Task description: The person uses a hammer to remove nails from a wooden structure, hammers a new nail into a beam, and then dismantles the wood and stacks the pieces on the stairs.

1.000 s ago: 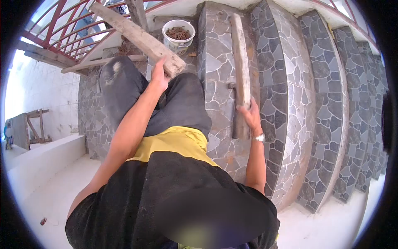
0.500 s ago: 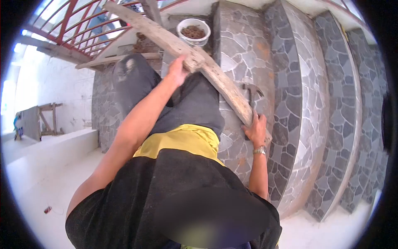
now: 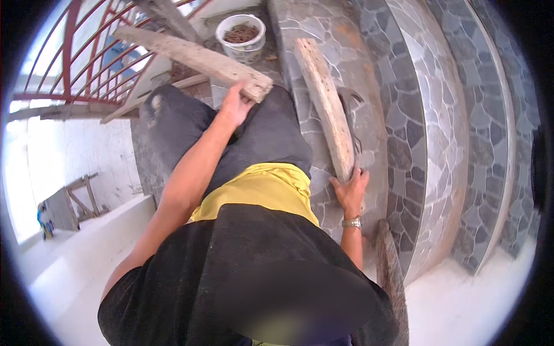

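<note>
My left hand (image 3: 235,106) is closed round the near end of a rough wooden plank (image 3: 190,56), which slants away to the upper left over my knees. My right hand (image 3: 351,189) grips the lower end of a second wooden plank (image 3: 326,101), whose far end points up and slightly left above the stone-patterned step. A gap separates the two pieces. Partly hidden behind the second plank, a claw hammer (image 3: 353,98) lies on the step, its curved claw showing.
A white bucket (image 3: 241,53) holding small brown bits stands beyond my knees. Red metal railing (image 3: 70,52) runs at the upper left. Stone-patterned stairs (image 3: 404,121) extend to the right. Another weathered board (image 3: 392,277) lies beside my right arm.
The two planks, touching near my left hand before, are now apart. The right one has swung more upright, and my right hand is slightly lower. Another board has appeared at lower right.
</note>
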### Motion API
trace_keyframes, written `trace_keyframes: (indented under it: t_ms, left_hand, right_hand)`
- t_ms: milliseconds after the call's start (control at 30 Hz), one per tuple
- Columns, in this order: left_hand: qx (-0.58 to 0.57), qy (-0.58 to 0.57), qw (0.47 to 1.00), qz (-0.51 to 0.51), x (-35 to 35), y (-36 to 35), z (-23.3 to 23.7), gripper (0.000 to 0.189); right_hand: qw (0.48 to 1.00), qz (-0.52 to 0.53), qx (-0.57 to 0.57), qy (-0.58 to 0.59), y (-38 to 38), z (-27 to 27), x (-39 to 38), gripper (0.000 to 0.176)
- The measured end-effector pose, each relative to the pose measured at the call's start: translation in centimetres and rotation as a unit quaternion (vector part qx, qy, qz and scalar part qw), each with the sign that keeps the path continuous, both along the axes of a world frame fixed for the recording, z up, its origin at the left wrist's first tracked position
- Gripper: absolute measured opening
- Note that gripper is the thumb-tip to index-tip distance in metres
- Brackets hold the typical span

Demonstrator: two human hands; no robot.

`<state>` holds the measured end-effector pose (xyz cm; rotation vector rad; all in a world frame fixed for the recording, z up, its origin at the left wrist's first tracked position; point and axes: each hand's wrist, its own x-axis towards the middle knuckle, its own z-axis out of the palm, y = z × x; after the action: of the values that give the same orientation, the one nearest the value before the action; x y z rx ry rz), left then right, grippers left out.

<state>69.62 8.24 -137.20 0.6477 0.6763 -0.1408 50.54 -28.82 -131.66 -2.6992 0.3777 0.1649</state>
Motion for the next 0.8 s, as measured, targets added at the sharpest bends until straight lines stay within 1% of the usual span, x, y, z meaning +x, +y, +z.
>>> trace_keyframes:
  t_ms: [100,133,233,267,300,333,367,433,467,500,533,567,600,633,667,700,733,800]
  left_hand:
    - [-0.006,-0.003,1.0,-0.003,-0.1,0.6,-1.4,0.055]
    - [-0.001,0.006,1.0,-0.001,-0.3,0.7,-1.6,0.055]
    - [0.019,0.022,1.0,0.001,-0.9,0.4,-0.2,0.056]
    - [0.023,0.024,0.999,0.001,-0.9,0.4,0.2,0.057]
    - [0.026,0.024,0.999,0.003,-0.9,0.3,0.5,0.057]
    - [0.028,0.017,0.999,0.001,-1.1,0.3,0.8,0.052]
    - [0.026,0.017,1.0,0.001,-1.2,0.2,0.9,0.051]
    - [0.027,0.011,1.0,0.007,-1.3,0.4,1.3,0.049]
    - [0.001,-0.007,1.0,-0.002,-1.2,0.8,0.8,0.047]
    - [-0.019,0.017,1.0,0.004,-1.2,0.9,1.2,0.046]
    - [-0.015,0.005,1.0,-0.01,-1.6,0.5,2.3,0.046]
    - [-0.012,-0.008,1.0,-0.025,-2.1,-0.3,3.4,0.047]
    - [-0.017,-0.004,0.999,-0.03,-2.5,-0.9,3.9,0.048]
    - [-0.025,-0.003,0.999,-0.03,-2.8,-1.5,3.7,0.048]
    - [-0.004,0.01,0.999,-0.044,-3.4,-2.1,3.8,0.048]
    - [0.015,0.025,0.998,-0.054,-3.9,-2.6,3.9,0.048]
    - [0.022,0.018,0.997,-0.068,-4.3,-3.1,4.0,0.052]
    - [0.041,0.032,0.995,-0.089,-4.6,-3.4,3.6,0.06]
  right_hand:
    - [0.998,-0.033,0.04,-0.023,0.8,-0.8,-3.2,0.098]
    - [0.998,-0.045,0.035,0.011,1.0,-0.5,-4.2,0.098]
    - [0.998,-0.052,0.035,0.012,0.6,-2.1,-7.8,0.097]
    - [0.997,-0.064,0.03,0.035,0.6,-2.2,-8.6,0.098]
    - [0.997,-0.076,0.021,0.025,0.3,-2.2,-9.1,0.098]
    - [0.996,-0.083,0.013,0.015,0.0,-2.3,-9.5,0.098]
    - [0.996,-0.089,0.007,0.005,-0.1,-2.1,-9.6,0.098]
    - [0.989,-0.087,-0.088,0.077,-1.3,-1.3,-9.2,0.096]
    - [0.983,-0.077,-0.133,0.104,-1.7,-0.6,-7.7,0.095]
    - [0.993,-0.066,-0.064,0.071,-1.5,1.2,-5.2,0.092]
    - [0.998,-0.057,0.009,0.041,-0.8,3.9,-2.3,0.09]
    - [0.996,-0.047,0.081,0.009,0.1,5.2,0.3,0.088]
    - [0.975,-0.002,0.213,-0.068,1.7,5.1,3.1,0.081]
    - [0.953,0.0,0.3,-0.045,4.0,4.9,6.3,0.079]
    - [0.925,0.008,0.38,-0.014,6.7,4.7,9.2,0.077]
    - [0.89,0.02,0.454,0.023,9.2,4.4,11.8,0.075]
    - [0.835,-0.001,0.548,0.052,11.5,3.4,13.8,0.072]
    - [0.693,-0.052,0.707,0.132,15.8,0.6,16.5,0.067]
